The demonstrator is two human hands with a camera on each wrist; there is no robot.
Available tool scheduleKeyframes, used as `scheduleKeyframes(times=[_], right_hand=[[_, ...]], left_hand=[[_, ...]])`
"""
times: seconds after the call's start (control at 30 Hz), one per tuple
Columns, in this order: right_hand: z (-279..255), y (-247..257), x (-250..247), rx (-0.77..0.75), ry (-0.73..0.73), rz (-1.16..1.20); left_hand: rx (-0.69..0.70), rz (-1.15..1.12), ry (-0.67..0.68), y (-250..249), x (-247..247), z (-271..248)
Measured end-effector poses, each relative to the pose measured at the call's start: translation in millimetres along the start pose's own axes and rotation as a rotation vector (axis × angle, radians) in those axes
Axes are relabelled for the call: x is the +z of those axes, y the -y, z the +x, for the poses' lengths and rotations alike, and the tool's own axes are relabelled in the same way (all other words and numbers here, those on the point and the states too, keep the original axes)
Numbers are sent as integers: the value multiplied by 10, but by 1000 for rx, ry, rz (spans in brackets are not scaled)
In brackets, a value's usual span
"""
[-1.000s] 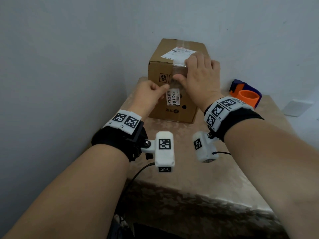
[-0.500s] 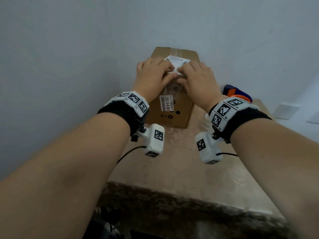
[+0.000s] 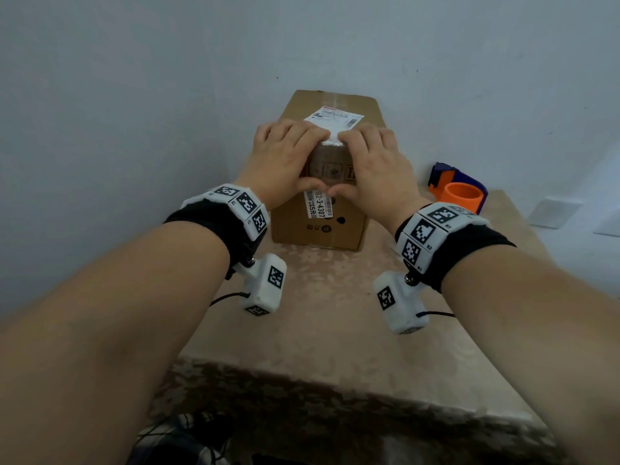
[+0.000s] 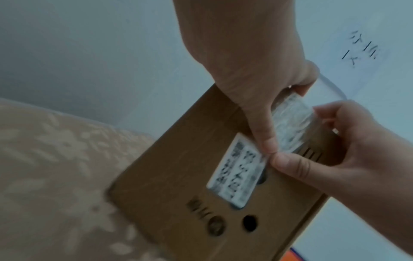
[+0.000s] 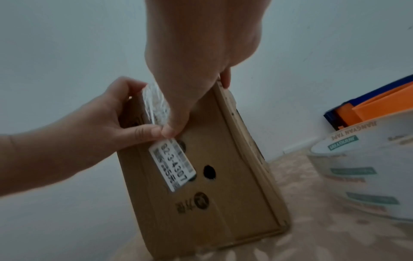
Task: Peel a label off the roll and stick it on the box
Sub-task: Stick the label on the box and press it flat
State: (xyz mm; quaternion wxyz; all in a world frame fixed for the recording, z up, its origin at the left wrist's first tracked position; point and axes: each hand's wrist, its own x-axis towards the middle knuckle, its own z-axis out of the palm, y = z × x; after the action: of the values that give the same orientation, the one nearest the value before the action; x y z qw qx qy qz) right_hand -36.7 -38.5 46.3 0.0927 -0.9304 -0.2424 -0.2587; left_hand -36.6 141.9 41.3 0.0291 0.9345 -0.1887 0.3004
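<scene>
A brown cardboard box (image 3: pixel 318 229) stands upright on the table against the wall. A clear, wrinkled tape strip (image 4: pixel 290 123) runs from its top edge down the front face. My left hand (image 3: pixel 285 156) and right hand (image 3: pixel 375 162) lie side by side over that edge. Their fingers rest on the lid and their thumbs press the strip (image 5: pixel 156 102) onto the front. The two thumb tips meet just above a white printed sticker (image 3: pixel 318 208). A shipping label (image 3: pixel 335 117) lies on the lid beyond my fingertips.
A white tape roll (image 5: pixel 362 169) sits on the table right of the box. Behind it is an orange and blue dispenser (image 3: pixel 459 189) by the wall. The patterned table (image 3: pixel 322 330) has its front edge near me. Walls close in at left and back.
My left hand rose from the box's front face onto the top edge beside the right. Both thumbs then slid down the front and now touch. The box stayed put.
</scene>
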Motion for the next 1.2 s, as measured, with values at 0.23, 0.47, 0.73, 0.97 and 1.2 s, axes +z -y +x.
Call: scheduleKeyframes(times=[0.23,0.47,0.73,0.97,1.2], right_hand=[[163,-72,-165,4,-5,84],[138,-67,-178,115,-19,297],[187,-119,-205,99,130,303],[364,150,-138,-26,148,172],[446,321,-44,-22,144,195]], left_hand=[[-70,-356,-30,37,-151,207],[-167,-479,-23,-24,-210,199],[-252,-337,-20,-157,-125,59],[-271,-358,22,182,-346,70],[-335,-420,30,328,-417,58]])
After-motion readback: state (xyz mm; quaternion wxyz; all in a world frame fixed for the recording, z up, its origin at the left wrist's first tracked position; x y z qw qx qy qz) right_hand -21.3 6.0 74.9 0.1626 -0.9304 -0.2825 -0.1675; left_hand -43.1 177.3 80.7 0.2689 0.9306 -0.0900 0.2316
